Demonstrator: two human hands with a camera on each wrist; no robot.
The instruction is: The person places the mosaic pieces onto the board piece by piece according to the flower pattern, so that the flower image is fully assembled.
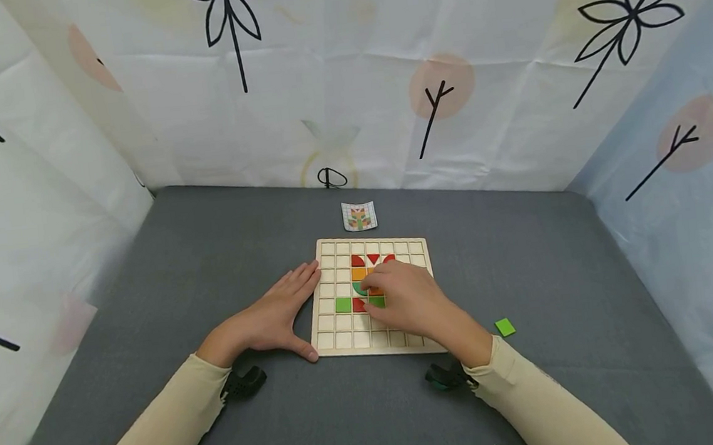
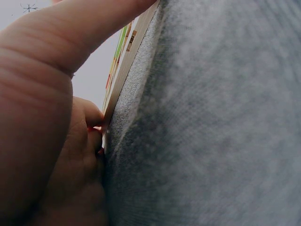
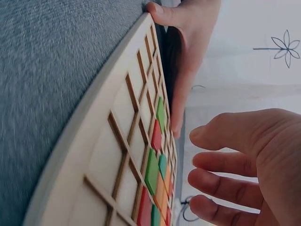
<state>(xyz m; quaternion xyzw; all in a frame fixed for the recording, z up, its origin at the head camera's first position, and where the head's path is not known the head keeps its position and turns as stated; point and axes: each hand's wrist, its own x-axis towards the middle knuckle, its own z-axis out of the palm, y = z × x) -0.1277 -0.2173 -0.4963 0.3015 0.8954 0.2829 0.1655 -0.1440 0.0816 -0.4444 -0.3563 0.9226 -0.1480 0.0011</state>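
Note:
A wooden grid board (image 1: 342,340) lies on the grey table with coloured tiles set in its cells. Among them are a light green square (image 1: 343,305), a red piece (image 1: 359,305) and an orange square (image 1: 358,274). My left hand (image 1: 271,313) rests beside the board, its spread thumb and straight fingers touching the left edge. Over the middle of the board hovers my right hand (image 1: 412,299), covering some tiles. In the right wrist view its fingers (image 3: 225,162) are loosely bent and apart, with nothing between them, above the green tile (image 3: 151,172).
Behind the board lies a small picture card (image 1: 359,216) with a coloured pattern on a grid. One loose light green tile (image 1: 505,327) lies to the right, near my right sleeve (image 1: 527,392). Printed white cloth (image 1: 342,73) hangs around the table's back and sides.

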